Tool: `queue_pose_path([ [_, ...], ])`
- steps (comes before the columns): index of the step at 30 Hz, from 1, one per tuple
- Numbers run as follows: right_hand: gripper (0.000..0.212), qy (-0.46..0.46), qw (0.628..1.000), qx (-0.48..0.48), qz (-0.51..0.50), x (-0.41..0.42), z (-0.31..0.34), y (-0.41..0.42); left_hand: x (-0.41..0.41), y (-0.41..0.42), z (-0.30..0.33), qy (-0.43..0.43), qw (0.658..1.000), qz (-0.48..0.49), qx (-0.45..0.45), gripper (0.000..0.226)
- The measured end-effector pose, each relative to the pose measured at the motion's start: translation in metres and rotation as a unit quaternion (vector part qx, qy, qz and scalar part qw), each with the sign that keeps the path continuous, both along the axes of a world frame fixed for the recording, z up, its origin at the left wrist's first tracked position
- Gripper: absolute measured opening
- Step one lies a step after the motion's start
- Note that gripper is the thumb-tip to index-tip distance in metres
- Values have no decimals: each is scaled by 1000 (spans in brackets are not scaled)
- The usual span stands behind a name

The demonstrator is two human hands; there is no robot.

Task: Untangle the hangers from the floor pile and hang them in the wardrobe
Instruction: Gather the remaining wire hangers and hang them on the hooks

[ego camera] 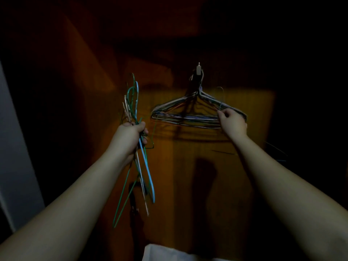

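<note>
Head view: hangers (188, 113) on wardrobe hook (198, 69).

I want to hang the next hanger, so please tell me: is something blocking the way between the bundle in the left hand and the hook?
Nothing stands in the gap. The bundle of hangers in the left hand is apart from the hook, but the hook already carries hung hangers, which the right hand pinches.

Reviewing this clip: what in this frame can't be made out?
- Head view: how many hangers the hung stack holds; wires overlap, light is dim.
- What the right hand pinches; too fine.
- Wardrobe's upper part; lost in darkness.
- Count in the left hand's bundle.
</note>
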State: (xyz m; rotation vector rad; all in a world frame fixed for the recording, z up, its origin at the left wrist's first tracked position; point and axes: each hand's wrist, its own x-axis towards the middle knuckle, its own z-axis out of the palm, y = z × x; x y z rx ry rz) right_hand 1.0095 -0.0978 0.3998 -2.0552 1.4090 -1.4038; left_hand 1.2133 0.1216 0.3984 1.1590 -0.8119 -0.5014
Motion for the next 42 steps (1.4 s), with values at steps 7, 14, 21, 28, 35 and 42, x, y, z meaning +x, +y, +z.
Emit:
queue_pose_path([
  [7, 32, -31, 999, -43, 12, 18, 47, -31, -5, -16, 13, 6, 1000, 18, -13, 10],
  [14, 30, -43, 998, -46, 28, 38, 79, -61, -3, -28, 20, -9, 998, 54, -11, 12],
  [21, 29, -33, 997, -44, 58, 59, 93, -74, -3, -36, 19, -18, 997, 70, -4, 7],
  [28, 30, 11, 997, -41, 63, 73, 76, -81, -5, -37, 3, 3, 997, 78, 1, 7],
  [35, 41, 37, 996, -74, 33, 77, 62, -87, 3, -38, -6, 2, 997, 83, 3, 8],
  [42, 44, 44, 997, -54, 32, 78, 65, -94, 7, -35, -5, -11, 996, 83, 2, 13],
])
